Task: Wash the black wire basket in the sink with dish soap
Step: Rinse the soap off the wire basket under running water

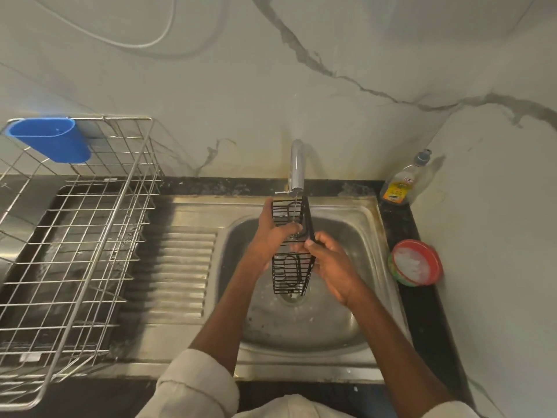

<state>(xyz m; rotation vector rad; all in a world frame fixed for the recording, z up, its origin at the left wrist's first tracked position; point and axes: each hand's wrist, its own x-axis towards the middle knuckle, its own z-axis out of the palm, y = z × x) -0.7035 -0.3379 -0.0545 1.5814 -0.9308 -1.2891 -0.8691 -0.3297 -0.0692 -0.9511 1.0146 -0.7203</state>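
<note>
The long black wire basket (290,273) is held lengthwise over the steel sink (370,236), its far end under the tap (297,165), from which a thin stream of water falls onto it. My left hand (272,229) grips the basket's left side near the middle, fingers curled across the wires. From the right, my right hand (328,263) pinches its right edge. The dish soap bottle (402,184) stands on the counter at the sink's back right corner.
A large steel wire dish rack (75,251) with a blue plastic cup (52,138) hung on its rim fills the left drainboard. A red-rimmed round tub (417,263) with white contents sits on the dark counter right of the sink. Marble walls close in behind and right.
</note>
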